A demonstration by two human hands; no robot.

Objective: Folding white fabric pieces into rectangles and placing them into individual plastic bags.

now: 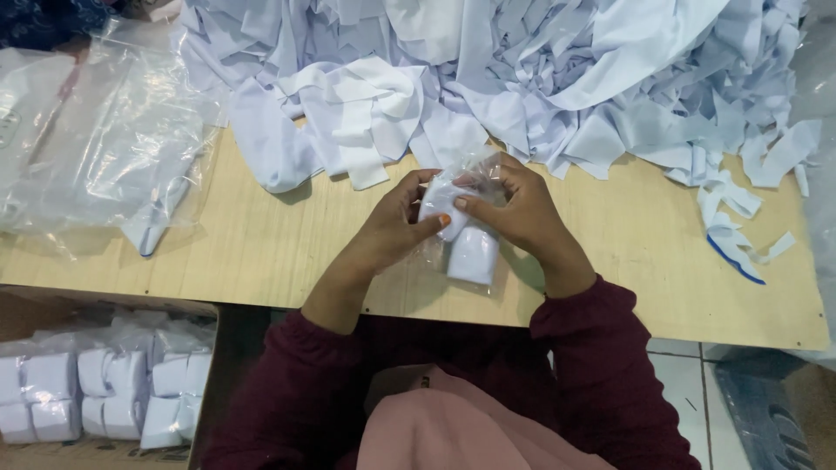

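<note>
**Both hands clasp a bagged cloth roll above the table's near edge**

The roll (473, 252), white folded cloth in a clear crinkled bag (453, 187), stands upright over the table (261, 252), just inside its near edge. Bare pale wood lies open at 3 and 9 o'clock of it.

The left hand (392, 228) grips the bag's upper part from 9 o'clock, thumb laid across the front. The right hand (522, 209) closes on it from 3 o'clock, fingers curled over the bag's top. Both wrists come up from 6 o'clock in dark red sleeves (601, 365).

At 12 o'clock a heap of white cloth strips (488, 78) crowds the far table, soft and tangled. Loose scraps (740, 226) trail at 3 o'clock. At 9 o'clock lie glossy empty bags (96, 139). At 8 o'clock, below the table edge, a cardboard box (205, 348) holds finished rolls (104, 392) in rows.
</note>
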